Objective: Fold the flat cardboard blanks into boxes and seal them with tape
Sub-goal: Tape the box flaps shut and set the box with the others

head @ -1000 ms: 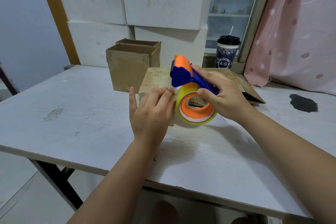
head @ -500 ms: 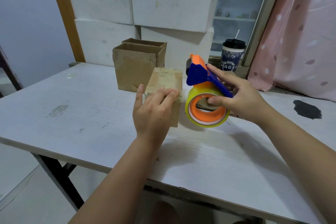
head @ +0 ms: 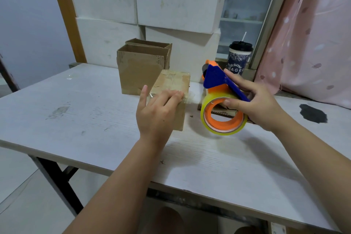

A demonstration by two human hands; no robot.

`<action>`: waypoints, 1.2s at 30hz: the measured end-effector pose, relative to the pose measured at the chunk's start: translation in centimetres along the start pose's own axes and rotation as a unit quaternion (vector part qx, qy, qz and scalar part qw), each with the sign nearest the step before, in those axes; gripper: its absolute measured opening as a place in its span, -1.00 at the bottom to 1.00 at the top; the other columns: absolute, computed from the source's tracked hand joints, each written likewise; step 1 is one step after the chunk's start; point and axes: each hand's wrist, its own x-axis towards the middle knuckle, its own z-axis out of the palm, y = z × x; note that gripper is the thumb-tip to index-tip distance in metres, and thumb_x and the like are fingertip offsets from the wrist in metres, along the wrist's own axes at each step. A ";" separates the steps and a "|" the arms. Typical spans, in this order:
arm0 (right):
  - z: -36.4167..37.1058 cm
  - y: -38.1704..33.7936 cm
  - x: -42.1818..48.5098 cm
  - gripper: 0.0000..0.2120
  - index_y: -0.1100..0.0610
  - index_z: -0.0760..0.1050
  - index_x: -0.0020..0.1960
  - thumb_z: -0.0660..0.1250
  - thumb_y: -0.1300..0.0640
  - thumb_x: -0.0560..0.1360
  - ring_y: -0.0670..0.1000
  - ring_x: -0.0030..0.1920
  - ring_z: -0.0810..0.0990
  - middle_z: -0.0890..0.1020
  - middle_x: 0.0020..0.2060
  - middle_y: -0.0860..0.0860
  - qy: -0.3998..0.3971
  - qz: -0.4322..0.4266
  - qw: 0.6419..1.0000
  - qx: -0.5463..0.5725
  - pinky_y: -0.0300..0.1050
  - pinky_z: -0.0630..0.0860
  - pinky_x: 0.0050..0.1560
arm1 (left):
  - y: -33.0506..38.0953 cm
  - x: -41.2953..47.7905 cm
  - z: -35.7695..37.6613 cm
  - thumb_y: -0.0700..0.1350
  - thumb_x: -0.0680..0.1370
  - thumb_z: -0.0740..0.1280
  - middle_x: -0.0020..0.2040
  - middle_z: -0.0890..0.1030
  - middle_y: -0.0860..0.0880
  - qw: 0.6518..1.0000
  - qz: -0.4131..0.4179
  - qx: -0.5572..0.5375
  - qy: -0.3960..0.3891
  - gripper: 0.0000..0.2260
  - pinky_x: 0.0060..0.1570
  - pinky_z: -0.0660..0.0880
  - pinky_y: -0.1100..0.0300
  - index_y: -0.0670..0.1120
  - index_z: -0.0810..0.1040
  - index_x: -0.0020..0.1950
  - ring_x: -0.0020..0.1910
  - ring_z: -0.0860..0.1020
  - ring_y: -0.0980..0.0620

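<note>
White table (head: 76, 119), middle: the small box (head: 174, 83) sits closed. Our left hand (head: 157, 114) lies flat, fingers straight, pressing the tape end (head: 190, 99) onto its near edge so it sticks. Our right hand (head: 256, 104) grips the tape dispenser (head: 216, 78), held just beside the box. Two open boxes (head: 138, 70) stand behind.

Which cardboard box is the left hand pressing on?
The closed box nearest the person, under the left hand; the two open-topped boxes behind it stand untouched.

Your box (head: 171, 83) is matt, scuffed brown cardboard; right of the box, the dispenser (head: 214, 76) is smooth plastic, its tape (head: 206, 121) glossy; the desk (head: 85, 112) is grained, matt white.
</note>
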 end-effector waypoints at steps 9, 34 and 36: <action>-0.7 -0.6 -0.1 -0.34 -0.43 0.25 0.36 0.37 -0.33 0.29 -0.18 0.31 0.43 0.42 0.31 -0.38 -0.031 -0.068 0.989 -0.124 0.02 0.41 0.31 | -0.1 -0.3 0.3 -0.26 0.47 0.42 -0.06 0.66 0.08 1.000 0.001 -0.005 -0.002 -0.82 0.38 0.14 0.02 -0.01 0.66 0.00 -0.03 0.64 0.08; -1.4 -2.0 -0.3 -0.44 -0.46 0.12 0.32 0.29 -0.21 0.42 -0.10 0.05 0.37 0.43 0.05 -0.10 -0.154 -0.056 0.937 -0.307 -0.09 0.35 0.10 | 0.2 0.0 0.1 -0.17 0.44 0.29 0.00 0.64 0.00 0.998 0.044 -0.017 -0.042 -0.78 0.08 0.42 0.05 -0.10 0.64 0.03 -0.01 0.60 -0.01; -1.3 -2.8 0.5 -0.46 -0.48 0.13 0.31 0.29 -0.20 0.44 -0.09 0.03 0.37 0.44 0.01 -0.09 -0.181 -0.044 0.933 -0.307 -0.20 0.31 0.02 | 0.4 -0.3 0.2 -0.10 0.38 0.34 0.02 0.62 -0.02 0.997 0.039 -0.007 -0.062 -0.73 0.15 0.34 0.05 -0.11 0.62 0.06 0.01 0.57 -0.02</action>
